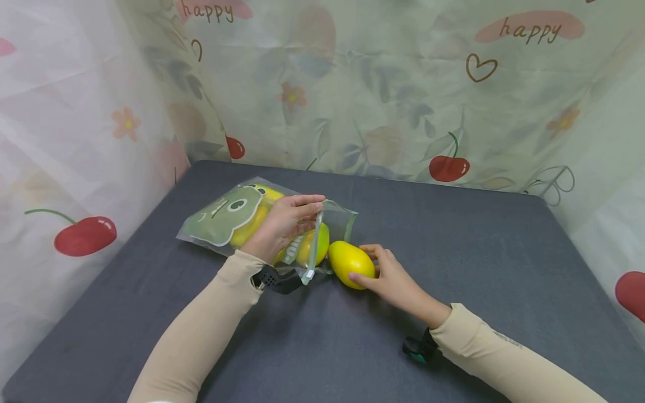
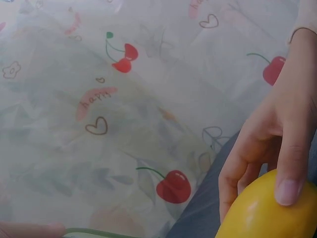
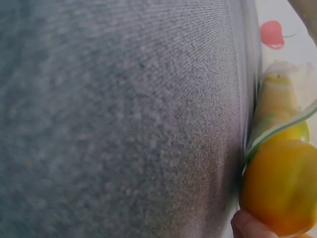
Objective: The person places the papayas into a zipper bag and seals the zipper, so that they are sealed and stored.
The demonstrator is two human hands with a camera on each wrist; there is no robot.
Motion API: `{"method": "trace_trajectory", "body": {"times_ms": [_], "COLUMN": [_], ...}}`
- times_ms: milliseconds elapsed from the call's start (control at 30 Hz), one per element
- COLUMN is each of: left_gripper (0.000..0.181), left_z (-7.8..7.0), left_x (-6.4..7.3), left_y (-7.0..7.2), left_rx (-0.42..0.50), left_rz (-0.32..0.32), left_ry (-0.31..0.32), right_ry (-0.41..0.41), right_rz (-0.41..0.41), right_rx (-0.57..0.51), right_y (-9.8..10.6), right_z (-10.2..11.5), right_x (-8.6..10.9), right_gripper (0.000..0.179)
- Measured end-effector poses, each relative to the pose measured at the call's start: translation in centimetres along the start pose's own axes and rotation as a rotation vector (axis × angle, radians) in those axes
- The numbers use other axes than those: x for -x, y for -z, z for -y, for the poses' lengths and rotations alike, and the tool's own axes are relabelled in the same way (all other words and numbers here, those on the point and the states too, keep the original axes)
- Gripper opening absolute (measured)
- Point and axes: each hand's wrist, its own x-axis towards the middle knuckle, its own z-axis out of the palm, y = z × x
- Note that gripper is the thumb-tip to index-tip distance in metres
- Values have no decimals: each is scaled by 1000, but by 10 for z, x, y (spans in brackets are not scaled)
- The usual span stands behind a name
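A clear zip bag (image 1: 201,226) with a green frog face lies on its side, its mouth spread toward the right. My left hand (image 1: 282,224) grips the upper rim of that mouth between thumb and fingers. Inside the bag are several yellow fruits, one a yellow-green mango (image 1: 317,243) near the opening. My right hand (image 1: 390,274) holds another yellow mango (image 1: 351,264) right at the mouth, thumb on its near side and fingers over the far side. In the right wrist view this mango (image 3: 282,186) overlaps the bag's green-edged rim (image 3: 277,130).
The dark grey table (image 1: 453,240) extends to both sides and in front of the bag. Behind it hangs a printed curtain (image 1: 353,84) with cherries and hearts. The bag's white slider (image 1: 308,274) hangs at the lower end of the mouth.
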Motion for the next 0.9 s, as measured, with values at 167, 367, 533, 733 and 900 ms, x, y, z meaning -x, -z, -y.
{"method": "trace_trajectory", "body": {"times_ms": [167, 367, 533, 733, 900], "left_gripper": [35, 35, 36, 36, 35], "left_z": [-1, -1, -1, -2, -2], "left_x": [-1, -3, -3, -3, -4], "left_y": [-1, -3, -3, -4, -4], "left_rx": [16, 19, 16, 6, -1], "left_rz": [-1, 0, 1, -5, -9], "left_ry": [1, 0, 1, 4, -4], "right_ry": [-4, -15, -11, 7, 24], "right_rz": [-6, -12, -11, -9, -16], "right_rx": [-8, -64, -118, -173, -196], "right_y": [-2, -2, -2, -5, -8], "right_z": [-1, 1, 5, 12, 16], "right_x": [-4, -7, -11, -16, -20], "right_gripper": [70, 66, 61, 54, 52]}}
